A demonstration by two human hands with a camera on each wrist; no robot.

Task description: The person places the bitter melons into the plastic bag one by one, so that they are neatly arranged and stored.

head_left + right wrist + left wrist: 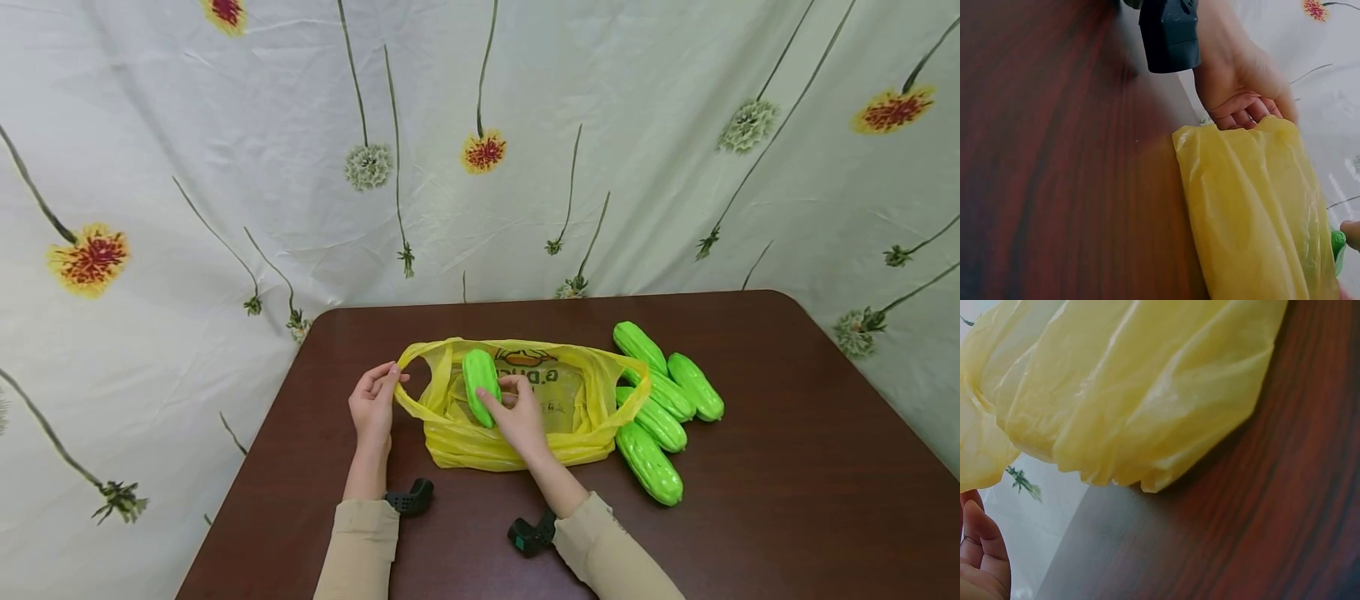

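A yellow plastic bag point(517, 450) with printed dark lettering inside stands on the table, its mouth spread wide. My left hand point(372, 406) pinches the bag's left handle between thumb and fingers; in the left wrist view, only part of that hand point(985, 556) shows, beside the yellow film. Over the bag's mouth, my right hand point(519, 414) grips a bright green cucumber point(480, 383) that stands tilted, nearly upright. The right wrist view shows the cucumber's end point(1338, 242) by my thumb, behind the bag. Several similar cucumbers point(649, 462) lie in a loose pile against the bag's right side.
The dark brown wooden table point(795, 500) has rounded far corners. A white cloth with printed flowers point(525, 75) hangs behind it. Black camera mounts point(532, 535) sit on both wrists, low over the tabletop.
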